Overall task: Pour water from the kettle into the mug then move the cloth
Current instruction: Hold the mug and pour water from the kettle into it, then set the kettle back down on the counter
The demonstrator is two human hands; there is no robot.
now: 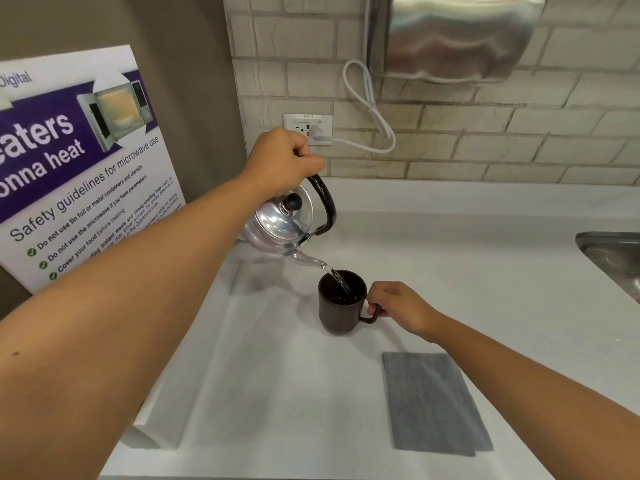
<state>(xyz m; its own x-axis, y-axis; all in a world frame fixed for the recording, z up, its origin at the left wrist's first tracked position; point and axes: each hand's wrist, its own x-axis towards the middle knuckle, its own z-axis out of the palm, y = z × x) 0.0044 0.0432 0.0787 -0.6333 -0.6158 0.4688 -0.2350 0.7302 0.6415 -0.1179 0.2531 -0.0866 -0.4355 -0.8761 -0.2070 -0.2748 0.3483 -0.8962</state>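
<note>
- Nearest to me are my two bare arms, reaching out over the white desk.
- A little farther out, the grey cloth lies flat on the desk, just under my right arm. Nothing is touching it.
- My left hand is closed tight round the black handle of the shiny kettle. It holds the kettle up in the air, tipped so the spout points down.
- A thin stream of water runs from the spout into the dark mug. I can see some water in the mug, but I cannot tell how full it is.
- My right hand pinches the mug's handle, with the fingers curled round it. The mug stands upright on the desk, between the kettle and the cloth.
- So I think I am in the pouring step, and the cloth step is not yet done.
- Next, I think I should tip the kettle back up before the mug gets too full, and set it down.
- Then one hand must let go so it can pick up the cloth.
</note>
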